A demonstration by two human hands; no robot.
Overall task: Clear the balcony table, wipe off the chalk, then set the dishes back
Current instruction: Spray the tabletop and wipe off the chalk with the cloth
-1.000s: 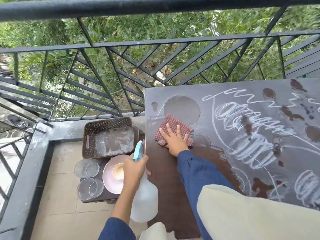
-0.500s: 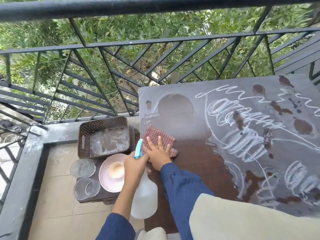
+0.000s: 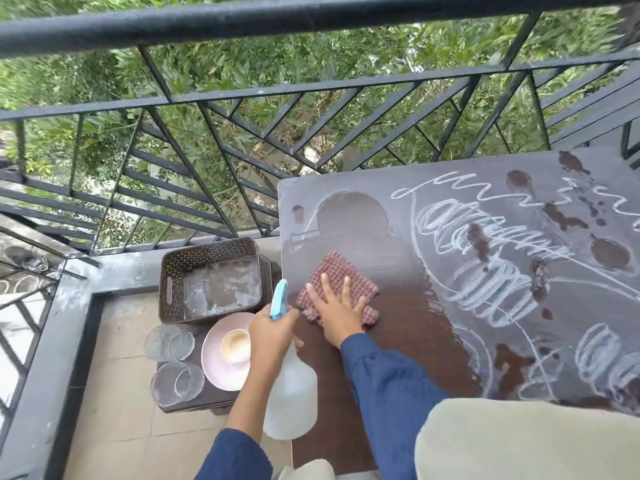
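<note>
The dark brown table (image 3: 398,393) carries white chalk scribbles (image 3: 491,265) over its right and far parts, while its near left strip is wiped and wet. My right hand (image 3: 337,311) lies flat with spread fingers on a red checked cloth (image 3: 337,275) near the table's left edge. My left hand (image 3: 272,332) grips the neck of a white spray bottle (image 3: 292,400) with a blue trigger, held beside the table's left edge.
On a low dark stand left of the table sit a brown perforated basket (image 3: 173,271), a pink plate (image 3: 214,358) with a small cup (image 3: 237,346) on it, and two clear glasses (image 3: 169,342) (image 3: 176,382). A black metal railing (image 3: 311,84) runs along the far side.
My right hand slid the cloth left and nearer, then slightly back to the right, widening the wiped patch. The left hand keeps holding the spray bottle in about the same place.
</note>
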